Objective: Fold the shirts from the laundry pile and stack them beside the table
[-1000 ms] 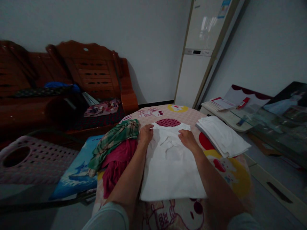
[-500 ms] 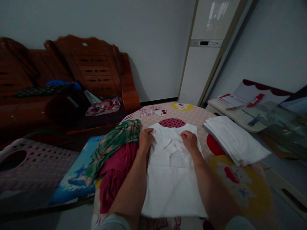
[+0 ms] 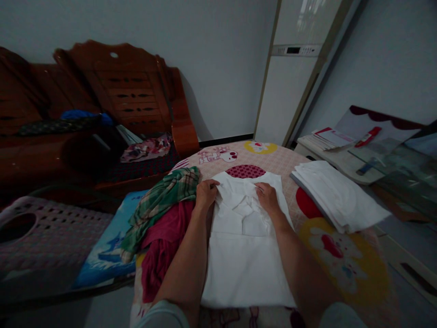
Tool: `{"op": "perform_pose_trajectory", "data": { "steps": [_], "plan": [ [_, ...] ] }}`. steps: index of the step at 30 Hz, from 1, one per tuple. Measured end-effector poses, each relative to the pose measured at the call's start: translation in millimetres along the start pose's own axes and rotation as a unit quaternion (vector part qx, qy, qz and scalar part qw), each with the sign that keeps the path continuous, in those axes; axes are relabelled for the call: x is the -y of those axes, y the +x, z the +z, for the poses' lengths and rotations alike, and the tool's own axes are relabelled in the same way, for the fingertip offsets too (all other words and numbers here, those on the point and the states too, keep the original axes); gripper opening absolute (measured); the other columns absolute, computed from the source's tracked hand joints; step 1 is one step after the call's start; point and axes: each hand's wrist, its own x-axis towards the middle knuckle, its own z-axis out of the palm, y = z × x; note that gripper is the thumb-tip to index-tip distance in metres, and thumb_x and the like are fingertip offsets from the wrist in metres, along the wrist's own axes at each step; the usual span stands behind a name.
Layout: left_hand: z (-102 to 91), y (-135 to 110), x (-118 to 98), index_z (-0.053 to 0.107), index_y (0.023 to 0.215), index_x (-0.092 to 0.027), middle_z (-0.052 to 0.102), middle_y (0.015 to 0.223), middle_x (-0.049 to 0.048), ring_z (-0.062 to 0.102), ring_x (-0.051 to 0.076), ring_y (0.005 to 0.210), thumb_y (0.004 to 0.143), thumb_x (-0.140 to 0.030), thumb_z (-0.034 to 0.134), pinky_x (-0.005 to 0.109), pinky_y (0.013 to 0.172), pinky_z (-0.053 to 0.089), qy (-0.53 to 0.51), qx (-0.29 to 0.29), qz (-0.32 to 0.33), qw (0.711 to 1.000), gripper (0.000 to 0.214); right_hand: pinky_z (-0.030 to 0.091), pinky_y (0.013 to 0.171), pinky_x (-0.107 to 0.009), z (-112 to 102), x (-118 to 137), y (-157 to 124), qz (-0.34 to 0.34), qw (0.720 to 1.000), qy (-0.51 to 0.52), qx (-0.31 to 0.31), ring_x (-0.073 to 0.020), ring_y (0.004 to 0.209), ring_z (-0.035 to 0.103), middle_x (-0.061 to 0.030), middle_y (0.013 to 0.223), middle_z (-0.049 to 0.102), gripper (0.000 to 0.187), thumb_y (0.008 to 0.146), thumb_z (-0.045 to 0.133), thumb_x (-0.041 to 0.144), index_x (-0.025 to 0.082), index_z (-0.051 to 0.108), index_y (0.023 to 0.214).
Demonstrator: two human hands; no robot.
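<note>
A white shirt (image 3: pixel 247 269) lies spread on the table in front of me, its lower part folded up and its top rumpled around the collar. My left hand (image 3: pixel 206 193) pinches the shirt's cloth at its upper left edge. On the upper right of the collar, my right hand (image 3: pixel 267 197) has its fingers closed on the same cloth. Just left of my left arm lie a green plaid garment (image 3: pixel 167 191) and a crumpled magenta garment (image 3: pixel 167 237). A stack of folded white clothes (image 3: pixel 336 193) rests to the right of my right arm.
A patterned tablecloth (image 3: pixel 287 159) covers the rounded table. To the left are a blue cushion (image 3: pixel 109 250), a woven plastic chair (image 3: pixel 64 228) and a wooden sofa (image 3: pixel 133 95) with clothes on it. At right, a side stand (image 3: pixel 341 152) carries papers and a glass shelf.
My right hand has shifted slightly left along the collar, its fingers now lower on the cloth. The left hand stays at the shirt's edge. The view has tilted a little downward.
</note>
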Motion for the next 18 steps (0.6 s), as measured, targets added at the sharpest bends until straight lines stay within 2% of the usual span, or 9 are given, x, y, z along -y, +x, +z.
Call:
{"op": "perform_pose_trajectory", "data": {
  "steps": [2,4,7,9,12,13,15,18],
  "plan": [
    [-0.8,-0.1,-0.3,0.078,0.095,-0.017,0.076,0.085,0.0049,0.069,0.019,0.078,0.074,-0.007,0.054,0.028,0.081,0.052,-0.013,-0.003,-0.005,1.000,0.033,0.048,0.073,-0.032,-12.8,2.8,2.9,0.049,0.995,0.075,-0.046,-0.0221,0.076,0.063,-0.0035,0.075,0.070,0.024,0.071,0.051,0.025,0.018,0.072,0.078],
    [-1.3,0.0,-0.4,0.078,0.094,-0.017,0.076,0.083,0.0047,0.068,0.018,0.076,0.074,-0.008,0.055,0.028,0.080,0.052,-0.023,-0.005,-0.004,1.000,0.032,0.046,0.064,-0.028,-29.2,1.7,4.7,0.106,0.976,0.156,-0.111,-0.0185,0.066,0.059,0.0001,0.066,0.066,0.024,0.068,0.051,0.028,0.017,0.071,0.075],
    [-0.9,0.2,-0.6,0.078,0.092,-0.016,0.075,0.082,0.0047,0.068,0.018,0.076,0.074,-0.008,0.055,0.028,0.080,0.051,-0.035,-0.012,0.003,0.999,0.031,0.045,0.062,-0.028,-57.3,-7.6,4.6,0.159,0.942,0.225,-0.190,-0.0171,0.065,0.058,0.0000,0.066,0.067,0.025,0.066,0.054,0.032,0.016,0.071,0.074],
    [-0.4,0.4,-0.8,0.078,0.091,-0.017,0.075,0.082,0.0043,0.068,0.018,0.076,0.074,-0.008,0.055,0.028,0.081,0.051,-0.039,-0.016,0.004,0.999,0.030,0.045,0.063,-0.029,-77.0,-16.7,2.8,0.189,0.946,0.177,-0.197,-0.0190,0.067,0.060,-0.0022,0.068,0.068,0.025,0.065,0.058,0.035,0.016,0.072,0.072],
    [-0.1,0.4,-1.2,0.078,0.091,-0.017,0.075,0.080,0.0039,0.067,0.018,0.075,0.073,-0.007,0.055,0.028,0.080,0.050,-0.040,-0.014,0.002,0.999,0.030,0.045,0.066,-0.034,-100.9,-24.2,0.7,0.235,0.956,-0.060,-0.164,-0.0235,0.069,0.061,-0.0061,0.062,0.067,0.018,0.065,0.062,0.032,0.017,0.072,0.066],
    [-0.1,0.4,-1.5,0.078,0.091,-0.017,0.074,0.079,0.0040,0.067,0.018,0.075,0.073,-0.007,0.055,0.027,0.079,0.050,-0.040,-0.014,0.000,0.999,0.031,0.045,0.068,-0.036,-104.9,-22.5,0.9,0.232,0.951,-0.142,-0.148,-0.0250,0.070,0.061,-0.0078,0.062,0.066,0.016,0.067,0.062,0.030,0.018,0.072,0.065],
    [-0.3,0.4,-1.9,0.078,0.090,-0.016,0.074,0.079,0.0043,0.067,0.018,0.074,0.073,-0.007,0.055,0.027,0.078,0.050,-0.041,-0.014,-0.001,0.999,0.030,0.046,0.076,-0.040,-103.2,-11.3,2.5,0.173,0.948,-0.242,-0.113,-0.0277,0.077,0.063,-0.0116,0.069,0.068,0.016,0.072,0.060,0.027,0.018,0.074,0.072],
    [-1.3,0.3,-2.8,0.078,0.089,-0.016,0.074,0.078,0.0039,0.065,0.017,0.071,0.072,-0.007,0.056,0.027,0.077,0.049,-0.050,-0.025,0.009,0.998,0.029,0.045,0.092,-0.045,-74.2,19.8,2.4,-0.011,0.975,-0.220,-0.026,-0.0301,0.098,0.063,-0.0158,0.098,0.071,0.025,0.080,0.060,0.026,0.016,0.073,0.099]
  ]
}}
